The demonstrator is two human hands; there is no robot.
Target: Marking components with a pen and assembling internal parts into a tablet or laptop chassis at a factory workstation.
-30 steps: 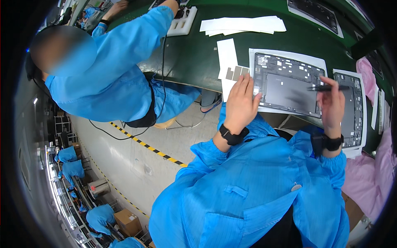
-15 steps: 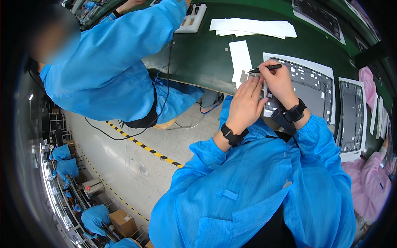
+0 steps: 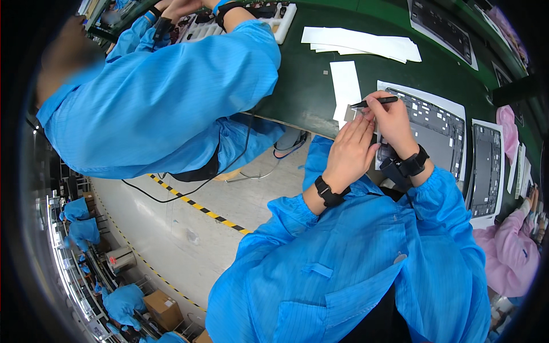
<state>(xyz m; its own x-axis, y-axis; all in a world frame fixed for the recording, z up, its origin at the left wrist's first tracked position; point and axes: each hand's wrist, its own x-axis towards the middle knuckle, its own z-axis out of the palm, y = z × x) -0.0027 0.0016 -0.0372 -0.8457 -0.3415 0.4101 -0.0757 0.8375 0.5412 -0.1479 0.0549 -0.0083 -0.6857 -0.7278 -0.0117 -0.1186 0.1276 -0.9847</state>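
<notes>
My right hand (image 3: pixel 393 123) is closed around slim black tweezers (image 3: pixel 382 101). Their points reach left to a small grey piece (image 3: pixel 350 114) lying on a narrow white paper strip (image 3: pixel 345 80). Beside it, my left hand (image 3: pixel 350 150) rests with its fingers stretched out flat, fingertips at the near end of the strip and close to the grey piece. What lies under those fingertips is hidden. Just right of my hands is a dark flat panel (image 3: pixel 437 131) with many small white patches, lying on a white sheet; my right hand covers part of its left side.
More white strips (image 3: pixel 363 43) lie farther back on the green table (image 3: pixel 297 86). A second dark panel (image 3: pixel 486 166) is at right, another panel (image 3: pixel 443 26) at the far right. A co-worker in blue (image 3: pixel 171 103) sits close on the left; a pink sleeve (image 3: pixel 509 240) shows at right.
The whole view has shifted slightly, so the table things sit lower and more to the right. My hands keep the same pose. The co-worker's arm at left has come lower and nearer.
</notes>
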